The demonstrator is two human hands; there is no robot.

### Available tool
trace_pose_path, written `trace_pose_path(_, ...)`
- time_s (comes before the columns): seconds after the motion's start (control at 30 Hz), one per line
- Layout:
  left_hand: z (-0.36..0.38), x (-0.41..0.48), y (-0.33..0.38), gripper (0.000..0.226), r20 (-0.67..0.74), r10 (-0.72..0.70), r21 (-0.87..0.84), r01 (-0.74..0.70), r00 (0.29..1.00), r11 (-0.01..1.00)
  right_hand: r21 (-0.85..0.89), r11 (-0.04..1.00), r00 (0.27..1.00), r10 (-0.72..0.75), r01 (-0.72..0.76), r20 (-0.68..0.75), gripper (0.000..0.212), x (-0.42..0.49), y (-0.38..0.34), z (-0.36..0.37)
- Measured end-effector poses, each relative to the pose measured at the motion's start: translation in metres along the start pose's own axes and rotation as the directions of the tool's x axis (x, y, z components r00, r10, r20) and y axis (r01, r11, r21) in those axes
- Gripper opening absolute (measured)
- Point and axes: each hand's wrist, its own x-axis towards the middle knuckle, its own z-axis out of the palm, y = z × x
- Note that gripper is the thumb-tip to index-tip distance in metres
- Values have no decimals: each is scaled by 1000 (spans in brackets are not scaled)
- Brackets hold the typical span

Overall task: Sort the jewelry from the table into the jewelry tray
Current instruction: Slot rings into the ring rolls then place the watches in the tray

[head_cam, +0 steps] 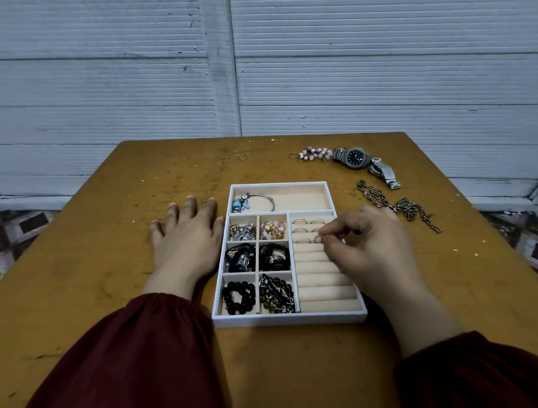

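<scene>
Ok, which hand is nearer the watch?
Right. The right hand pinches a ring at the rolls in the tray, on the person's side of the watch. The left hand lies flat on the table left of the tray, farther off.

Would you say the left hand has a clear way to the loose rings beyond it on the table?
Probably yes. The left hand lies flat and empty beside the tray, and only bare table separates it from the loose rings; nothing stands between them.
</scene>
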Motion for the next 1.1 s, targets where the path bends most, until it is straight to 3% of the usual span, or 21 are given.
trace_pose_path(0.17, 0, 1, -1, 48, -1, 1, 1, -1, 1000, 1000, -36, 999, 1000, 10, -9, 27, 11, -1, -2, -2)
trace_pose_path(0.27, 0, 0, 0, 48, 1, -1, 4, 1, 1000, 1000, 57, 997, 998, 58, -59, 20, 6, 2, 3, 1)
trace_pose_path(0.37, -1, 0, 0, 48, -1, -5, 4, 5, 1000, 1000, 145, 986, 996, 84, -86, 15, 18, 5, 9, 4)
trace_pose_path(1.1, -1, 1, 1, 49, 3, -9, 21, 9, 1000, 1000, 163, 983, 996, 92, -90, -1, 17, 5, 15, 8)
